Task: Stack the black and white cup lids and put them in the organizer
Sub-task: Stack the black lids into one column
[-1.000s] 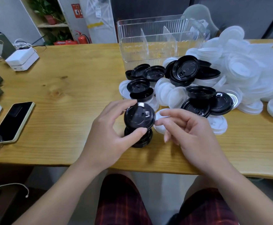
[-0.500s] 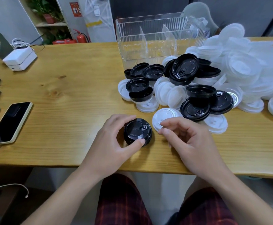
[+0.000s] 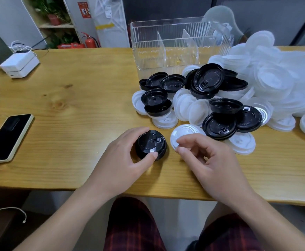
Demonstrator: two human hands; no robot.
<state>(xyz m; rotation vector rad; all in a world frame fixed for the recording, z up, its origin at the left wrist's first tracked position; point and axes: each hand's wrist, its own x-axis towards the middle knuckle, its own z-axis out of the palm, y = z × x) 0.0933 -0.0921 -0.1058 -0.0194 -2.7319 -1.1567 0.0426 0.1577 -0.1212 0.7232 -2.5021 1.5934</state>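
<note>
Head view, left hand: the left hand (image 3: 122, 156) sits on the near part of the wooden table (image 3: 75, 98), fingers and thumb curled round a short stack of black lids (image 3: 150, 144), which rests flat on the wood.
Head view, right hand: the right hand (image 3: 211, 160) is just right of that stack, fingers bent, its fingertips (image 3: 181, 141) on the near edge of a single white lid (image 3: 184, 133); I cannot tell whether it truly pinches the lid or only touches it.
Hands together or apart: apart, side by side, each on its own lid, with a strip of bare wood between the black stack and the white lid.
Loose black lids: a jumble of black lids (image 3: 208, 78) lies further back and to the right, some upright on edge, some upside down, mixed in among white ones.
Loose white lids: a big heap of white lids (image 3: 275, 84) spreads to the far right.
Organizer: the clear organizer (image 3: 179, 46) stands at the far side behind the lids, its dividers upright; no lids are visible in its compartments.
Left side: a phone (image 3: 6, 136) lies face up near the left edge, a white box (image 3: 19, 64) further back.
Near edge: the person's checked shorts (image 3: 133, 227) show below the table.
</note>
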